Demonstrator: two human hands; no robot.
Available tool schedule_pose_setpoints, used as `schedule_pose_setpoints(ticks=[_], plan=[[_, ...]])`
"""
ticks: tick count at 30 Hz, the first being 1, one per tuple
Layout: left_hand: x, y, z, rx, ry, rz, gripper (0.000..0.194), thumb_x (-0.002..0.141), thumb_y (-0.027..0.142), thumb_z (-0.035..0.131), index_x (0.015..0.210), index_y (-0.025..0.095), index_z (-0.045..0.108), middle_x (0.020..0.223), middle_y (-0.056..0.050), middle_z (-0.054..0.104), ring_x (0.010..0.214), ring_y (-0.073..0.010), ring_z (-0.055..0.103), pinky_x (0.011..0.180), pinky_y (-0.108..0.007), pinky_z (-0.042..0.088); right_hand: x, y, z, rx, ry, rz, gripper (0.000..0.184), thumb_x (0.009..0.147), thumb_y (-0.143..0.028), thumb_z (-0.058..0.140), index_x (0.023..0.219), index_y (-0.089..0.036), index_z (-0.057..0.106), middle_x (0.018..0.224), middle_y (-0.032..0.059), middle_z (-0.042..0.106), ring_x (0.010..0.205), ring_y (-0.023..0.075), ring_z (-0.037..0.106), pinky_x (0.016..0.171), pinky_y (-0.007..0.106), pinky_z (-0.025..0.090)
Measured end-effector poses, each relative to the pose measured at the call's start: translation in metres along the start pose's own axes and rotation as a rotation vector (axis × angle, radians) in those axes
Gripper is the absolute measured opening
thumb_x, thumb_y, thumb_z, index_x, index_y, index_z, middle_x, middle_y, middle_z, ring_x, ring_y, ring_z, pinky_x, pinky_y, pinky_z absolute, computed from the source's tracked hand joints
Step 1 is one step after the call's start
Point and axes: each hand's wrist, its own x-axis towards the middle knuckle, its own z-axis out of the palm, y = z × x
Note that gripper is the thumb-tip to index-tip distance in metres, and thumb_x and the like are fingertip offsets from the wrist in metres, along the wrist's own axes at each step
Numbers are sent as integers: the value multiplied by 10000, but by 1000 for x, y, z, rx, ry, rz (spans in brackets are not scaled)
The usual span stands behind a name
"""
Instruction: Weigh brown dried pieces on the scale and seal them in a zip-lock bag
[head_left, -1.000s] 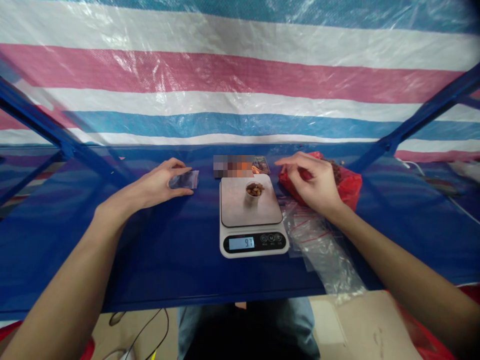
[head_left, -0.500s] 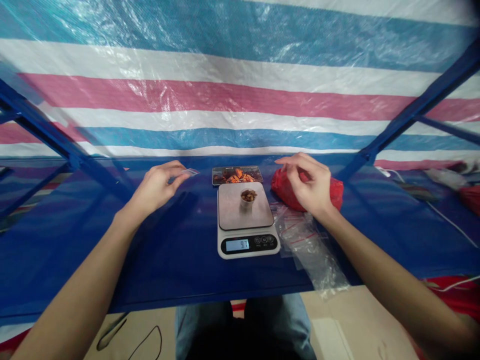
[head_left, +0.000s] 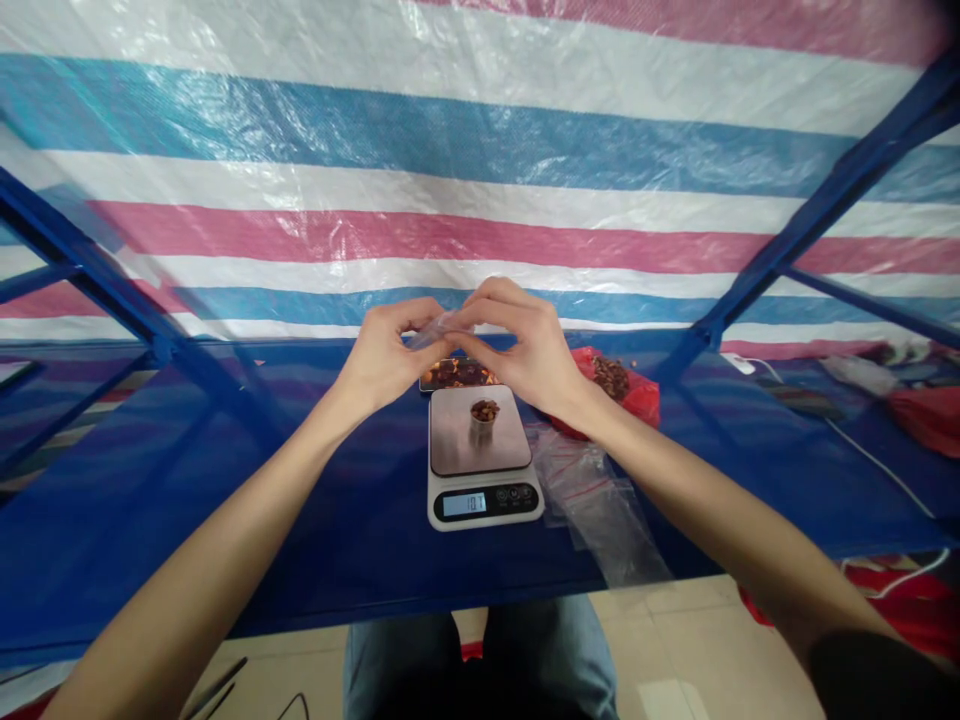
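Bag (head_left: 433,331): clear plastic, held up between your hands, clear of the scale
Left hand (head_left: 382,352): half closed, pinching bag
Right hand (head_left: 529,340): half closed, pinching bag
Scale (head_left: 480,505): below your hands, cup (head_left: 484,415) on top

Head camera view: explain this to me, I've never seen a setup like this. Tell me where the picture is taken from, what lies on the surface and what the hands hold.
This single picture comes from a camera worn on a person's head, looking forward and down, so the arms reach in from the bottom corners. No machine is involved. The left hand and right hand together pinch a small clear plastic bag in the air. Below them, on a blue surface, stands a digital kitchen scale holding a small cup of brown pieces. Behind the scale lies a picture card. To the right are a red plastic bag and a pile of clear plastic bags. A striped tarp hangs behind.
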Motion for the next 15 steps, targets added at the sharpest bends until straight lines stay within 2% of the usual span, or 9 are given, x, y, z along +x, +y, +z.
schedule_pose_setpoints(ticks=[2, 5, 8, 11, 13, 15], plan=[[3, 2, 2, 6, -10, -19, 188, 864, 347, 710, 848, 163, 677, 767, 3, 683, 720, -158, 612, 685, -277, 464, 5, 1, -2, -73, -11, -6, 125, 1029, -212, 644, 988, -232, 760, 935, 44, 695, 955, 227, 624, 882, 391, 498], [-2, 4, 4, 78, -136, 14, 139, 897, 258, 630, 988, 174, 696, 893, -5, 727, 820, -178, 653, 754, -281, 491, 0, -2, -3, -144, -116, -99, 204, 1073, -235, 568, 1021, -250, 765, 983, 56, 734, 1001, 243, 610, 907, 417, 477], [-11, 1, 3, 149, -252, 79, 242, 966, 192, 503, 1128, 193, 683, 1078, -33, 746, 990, -201, 678, 893, -306, 505, -13, -10, -7, -168, -184, -177, 235, 1087, -235, 536, 1112, -258, 769, 1100, 73, 769, 1079, 259, 633, 907, 437, 488], [-23, -13, -6, 203, -250, 43, 278, 1029, 231, 439, 1224, 201, 635, 1166, -63, 723, 1053, -213, 669, 971, -337, 500, -32, -19, -18, -116, -143, -119, 235, 1076, -199, 548, 1169, -249, 758, 1108, 71, 782, 1043, 247, 673, 918, 439, 516], [-31, -28, -14, 238, -210, -26, 271, 1049, 285, 430, 1231, 201, 613, 1128, -68, 714, 1001, -210, 664, 944, -340, 511, -50, -22, -27, -72, -137, -52, 233, 1065, -173, 559, 1176, -235, 754, 1065, 68, 785, 962, 232, 690, 896, 429, 534], [-41, -47, -22, 273, -183, -90, 277, 1049, 327, 442, 1240, 202, 598, 1077, -63, 705, 936, -204, 654, 899, -338, 524, -70, -24, -35, -78, -185, 46, 220, 1052, -197, 598, 1210, -235, 746, 1063, 74, 779, 942, 238, 694, 882, 432, 549]])
